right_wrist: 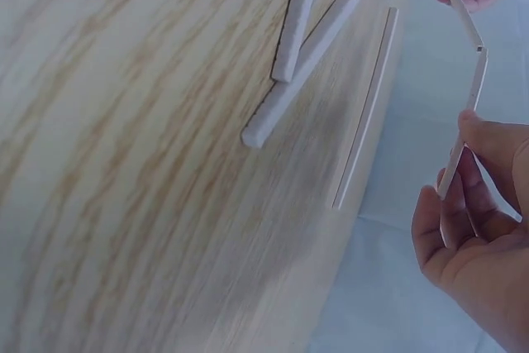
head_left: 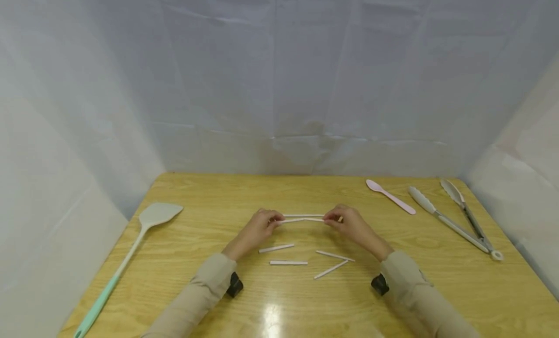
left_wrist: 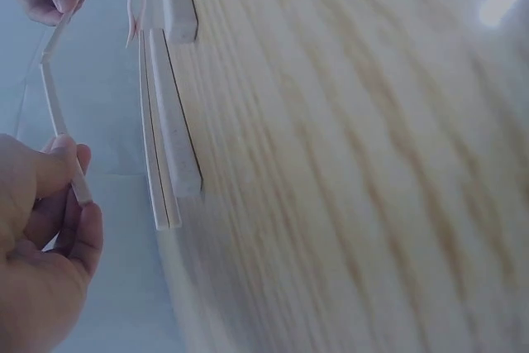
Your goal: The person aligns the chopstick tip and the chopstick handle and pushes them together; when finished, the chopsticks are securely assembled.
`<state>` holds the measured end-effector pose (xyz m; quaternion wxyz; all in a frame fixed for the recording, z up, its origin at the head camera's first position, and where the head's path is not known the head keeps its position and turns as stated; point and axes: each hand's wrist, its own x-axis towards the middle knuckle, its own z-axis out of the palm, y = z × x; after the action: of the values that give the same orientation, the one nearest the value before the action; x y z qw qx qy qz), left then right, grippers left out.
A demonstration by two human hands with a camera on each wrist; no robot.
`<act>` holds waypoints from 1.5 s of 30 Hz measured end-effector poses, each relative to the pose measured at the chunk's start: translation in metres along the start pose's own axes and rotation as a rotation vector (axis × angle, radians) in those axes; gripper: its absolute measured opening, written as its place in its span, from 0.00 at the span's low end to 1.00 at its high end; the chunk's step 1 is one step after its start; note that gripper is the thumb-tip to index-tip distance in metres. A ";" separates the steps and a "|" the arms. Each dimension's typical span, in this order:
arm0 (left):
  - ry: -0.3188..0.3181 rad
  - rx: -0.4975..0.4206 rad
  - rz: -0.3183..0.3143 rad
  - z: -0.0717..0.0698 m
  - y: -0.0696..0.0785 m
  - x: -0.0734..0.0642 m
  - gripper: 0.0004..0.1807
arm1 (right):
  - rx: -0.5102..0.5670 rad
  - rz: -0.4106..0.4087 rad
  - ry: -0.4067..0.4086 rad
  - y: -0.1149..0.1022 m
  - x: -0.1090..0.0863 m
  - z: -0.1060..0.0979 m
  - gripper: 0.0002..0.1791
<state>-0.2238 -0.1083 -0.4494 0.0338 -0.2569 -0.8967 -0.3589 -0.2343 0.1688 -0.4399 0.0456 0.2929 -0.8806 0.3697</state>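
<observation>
A thin white stick, bent at a kink in its middle, spans my two hands above the table. My left hand [head_left: 257,227] pinches the left half of the stick [left_wrist: 52,97] between thumb and fingers. At the other end, my right hand [head_left: 351,225] pinches the right half [right_wrist: 477,80]. In the right wrist view the halves meet at an angle, with a small dark spot at the joint. Just beyond the hands in the head view lies a straight white stick [head_left: 303,215]. Several shorter white pieces [head_left: 288,263] lie nearer on the table, two of them touching in a V [head_left: 331,269].
A spatula [head_left: 159,214] with a green handle lies along the left side of the wooden table [head_left: 209,192]. At the right are a pink spoon [head_left: 390,197] and metal tongs [head_left: 458,229] with spread arms. Pale sheeting [head_left: 297,85] hangs behind and at both sides.
</observation>
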 end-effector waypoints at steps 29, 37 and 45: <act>0.005 0.082 0.089 0.001 0.003 0.000 0.08 | -0.124 -0.071 -0.005 -0.005 0.002 0.000 0.03; -0.007 0.073 0.043 0.001 0.005 0.000 0.10 | -0.139 -0.020 -0.020 -0.007 0.000 0.000 0.04; 0.024 0.015 0.008 0.001 0.003 -0.001 0.08 | -0.084 0.001 -0.031 -0.005 -0.003 -0.002 0.06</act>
<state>-0.2211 -0.1058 -0.4484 0.0480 -0.2559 -0.8979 -0.3550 -0.2293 0.1685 -0.4360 0.0443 0.2960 -0.8961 0.3278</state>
